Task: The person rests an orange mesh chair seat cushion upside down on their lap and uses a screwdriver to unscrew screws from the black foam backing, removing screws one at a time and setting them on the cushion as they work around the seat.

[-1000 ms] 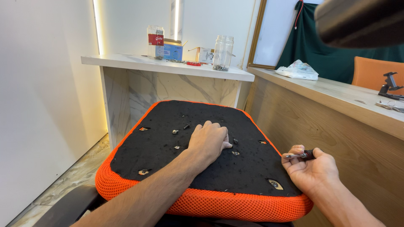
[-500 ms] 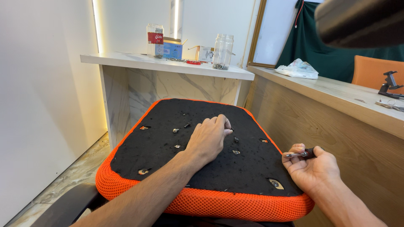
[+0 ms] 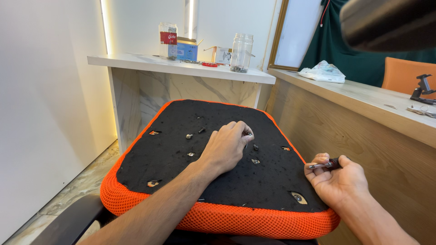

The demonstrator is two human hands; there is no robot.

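Left hand (image 3: 225, 147) pinches a small screw (image 3: 249, 134) off the upturned seat cushion (image 3: 172, 154): tiny, hard, slippery, best fingertip-held; right hand (image 3: 338, 181) grips a screwdriver (image 3: 324, 165)

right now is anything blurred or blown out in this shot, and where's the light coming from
Head view: the dark shape at top right is close and out of focus; the lit strips on the back wall glare white and throw a glow down the wall; the left hand, the right hand and the black seat underside are sharp, evenly lit, with soft shadows.
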